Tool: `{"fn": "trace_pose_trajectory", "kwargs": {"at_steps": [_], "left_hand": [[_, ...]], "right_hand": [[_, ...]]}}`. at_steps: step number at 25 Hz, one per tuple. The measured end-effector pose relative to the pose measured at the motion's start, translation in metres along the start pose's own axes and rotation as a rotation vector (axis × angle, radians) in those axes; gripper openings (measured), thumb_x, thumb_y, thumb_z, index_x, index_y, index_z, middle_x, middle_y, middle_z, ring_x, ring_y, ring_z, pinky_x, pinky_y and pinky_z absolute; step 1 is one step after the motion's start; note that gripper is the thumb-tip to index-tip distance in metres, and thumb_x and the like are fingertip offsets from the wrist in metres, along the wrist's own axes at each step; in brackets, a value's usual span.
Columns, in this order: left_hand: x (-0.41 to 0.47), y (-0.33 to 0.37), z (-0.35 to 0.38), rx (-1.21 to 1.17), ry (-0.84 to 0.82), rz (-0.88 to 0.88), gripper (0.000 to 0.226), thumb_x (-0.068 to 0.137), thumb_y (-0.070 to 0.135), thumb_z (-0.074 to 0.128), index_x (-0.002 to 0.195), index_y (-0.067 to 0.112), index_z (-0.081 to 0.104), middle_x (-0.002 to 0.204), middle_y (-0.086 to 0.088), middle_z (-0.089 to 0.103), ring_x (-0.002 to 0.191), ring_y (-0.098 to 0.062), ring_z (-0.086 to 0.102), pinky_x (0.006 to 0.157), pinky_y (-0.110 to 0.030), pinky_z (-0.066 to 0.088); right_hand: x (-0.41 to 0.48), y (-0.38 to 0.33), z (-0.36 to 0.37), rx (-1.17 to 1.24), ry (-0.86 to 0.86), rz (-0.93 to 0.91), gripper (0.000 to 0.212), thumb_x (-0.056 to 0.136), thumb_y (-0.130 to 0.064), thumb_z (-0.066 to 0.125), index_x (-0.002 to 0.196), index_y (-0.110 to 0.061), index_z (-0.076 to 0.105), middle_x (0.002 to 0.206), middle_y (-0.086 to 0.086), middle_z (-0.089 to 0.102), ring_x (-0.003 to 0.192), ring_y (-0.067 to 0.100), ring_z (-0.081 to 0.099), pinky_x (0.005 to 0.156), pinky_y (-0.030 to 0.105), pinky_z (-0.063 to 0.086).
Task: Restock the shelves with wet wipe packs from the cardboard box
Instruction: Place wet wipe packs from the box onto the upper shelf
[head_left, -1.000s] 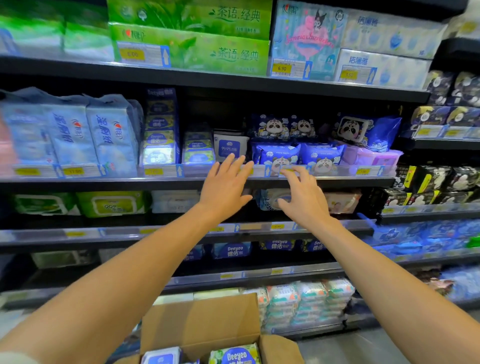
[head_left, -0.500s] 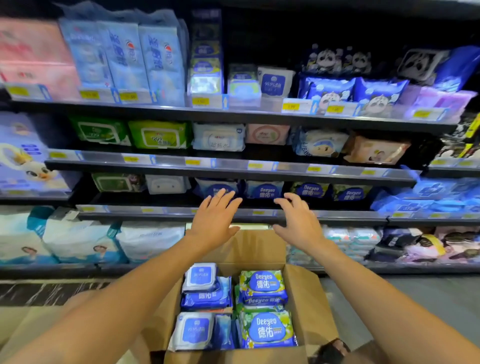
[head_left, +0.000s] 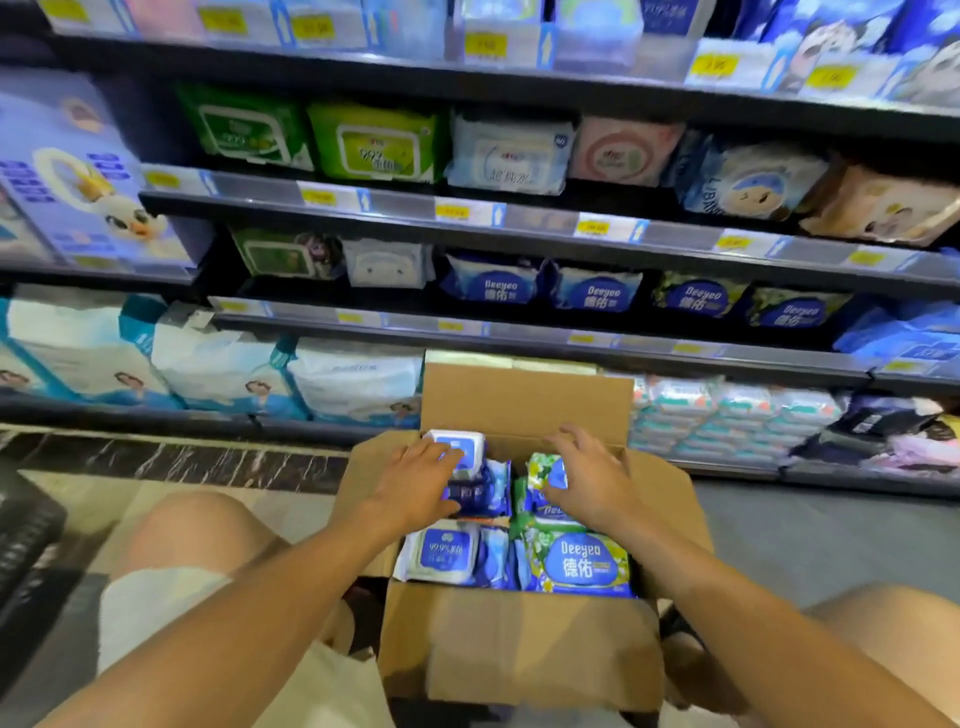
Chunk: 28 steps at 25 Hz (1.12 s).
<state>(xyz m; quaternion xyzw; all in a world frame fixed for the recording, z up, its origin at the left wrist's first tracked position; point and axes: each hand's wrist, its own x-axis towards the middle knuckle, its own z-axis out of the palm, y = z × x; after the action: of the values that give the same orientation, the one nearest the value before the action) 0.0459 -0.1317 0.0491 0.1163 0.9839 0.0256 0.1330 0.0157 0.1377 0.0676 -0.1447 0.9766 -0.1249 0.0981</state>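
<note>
Have come down from the shelf fronts of a second ago and into the open cardboard box (head_left: 519, 649), close in front. Resting the left hand (head_left: 415, 486) over the white-and-blue pack (head_left: 457, 447) at the box's far left, with fingers fairly straight across its top, touching but not curled round. Spreading the right hand (head_left: 592, 486), arched, over the green pack (head_left: 543, 467) at the far right, with fingertips on it; cannot tell of any hooking under an edge. Leaving the near white pack (head_left: 441, 553) and the near green pack (head_left: 582, 566) flat and untouched in the near half. Looks like the start of a fresh pick: nothing lifted yet, plenty left in the box. Probably bound for the shelf (head_left: 519, 332) just beyond the box, beside the blue-label packs (head_left: 597, 296) standing there.
</note>
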Motion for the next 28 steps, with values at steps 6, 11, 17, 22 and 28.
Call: {"fn": "trace_pose_trajectory", "kwargs": {"at_steps": [6,11,17,22,28], "left_hand": [[-0.009,-0.014,0.046,0.072,-0.307,-0.003,0.097,0.080,0.064,0.073,0.157,0.023,0.031,0.159,-0.004,0.040,0.145,-0.026,0.038,0.115,-0.047,0.035],[-0.010,-0.026,0.073,0.021,-0.414,0.009,0.110,0.079,0.064,0.077,0.161,0.023,0.018,0.160,-0.004,0.037,0.143,-0.025,0.040,0.111,-0.043,0.042],[-0.006,-0.029,0.080,-0.009,-0.383,0.032,0.102,0.078,0.065,0.077,0.156,0.026,0.025,0.155,0.000,0.042,0.140,-0.020,0.044,0.106,-0.041,0.048],[-0.005,-0.025,0.082,0.010,-0.318,0.045,0.088,0.075,0.068,0.075,0.143,0.027,0.036,0.144,0.003,0.052,0.129,-0.018,0.054,0.099,-0.041,0.052],[-0.008,-0.031,0.075,-0.018,-0.198,0.026,0.090,0.072,0.072,0.074,0.141,0.027,0.038,0.144,0.004,0.051,0.121,-0.019,0.059,0.096,-0.038,0.053]], "right_hand": [[-0.001,-0.003,0.054,0.100,-0.082,0.004,0.072,0.082,-0.040,0.075,0.147,-0.029,0.045,0.157,0.000,0.030,0.140,0.029,0.041,0.105,0.045,0.045],[-0.004,0.001,0.089,0.133,-0.131,0.019,0.070,0.086,-0.039,0.072,0.149,-0.026,0.044,0.158,0.001,0.028,0.142,0.028,0.040,0.105,0.043,0.046],[-0.005,-0.006,0.104,0.129,-0.140,-0.018,0.072,0.088,-0.037,0.071,0.152,-0.025,0.039,0.158,0.000,0.030,0.139,0.025,0.043,0.099,0.039,0.050],[-0.007,-0.008,0.104,0.160,-0.119,-0.005,0.082,0.088,-0.036,0.072,0.157,-0.022,0.031,0.156,0.002,0.035,0.138,0.024,0.045,0.098,0.038,0.050],[-0.008,-0.003,0.106,0.170,-0.150,0.017,0.080,0.090,-0.037,0.071,0.158,-0.023,0.030,0.157,0.001,0.031,0.136,0.024,0.046,0.099,0.041,0.051]]}}
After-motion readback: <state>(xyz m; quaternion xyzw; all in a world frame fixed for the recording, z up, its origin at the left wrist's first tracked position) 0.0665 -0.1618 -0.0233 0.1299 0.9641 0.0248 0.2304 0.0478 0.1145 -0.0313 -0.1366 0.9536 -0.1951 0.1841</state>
